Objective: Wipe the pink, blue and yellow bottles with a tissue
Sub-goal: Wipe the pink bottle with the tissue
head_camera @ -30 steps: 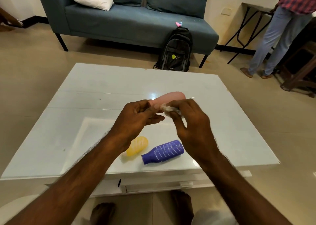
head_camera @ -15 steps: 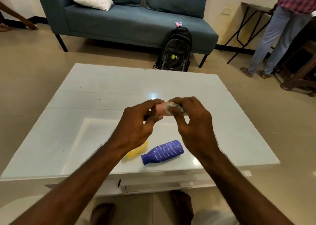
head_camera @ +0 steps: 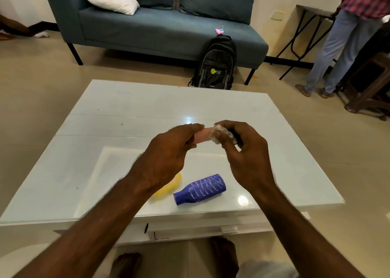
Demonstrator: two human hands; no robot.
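Above the white table (head_camera: 105,172), my left hand (head_camera: 168,157) grips one end of the pink bottle (head_camera: 201,136), which lies roughly level; only a short stretch of it shows between my hands. My right hand (head_camera: 242,151) pinches a crumpled white tissue (head_camera: 218,133) against the bottle's other end, which it hides. The blue bottle (head_camera: 200,189) with white markings lies on its side near the table's front edge. The yellow bottle (head_camera: 168,186) lies just left of it, mostly covered by my left wrist.
A blue sofa (head_camera: 160,28) with cushions stands beyond the table, and a black backpack (head_camera: 215,64) leans against it. A person (head_camera: 348,45) stands at the far right beside a folding table and a dark wooden stool. My feet show under the table's front edge.
My right hand has slid the tissue along the pink bottle toward my left hand, covering more of the bottle. The blue and yellow bottles have not moved.
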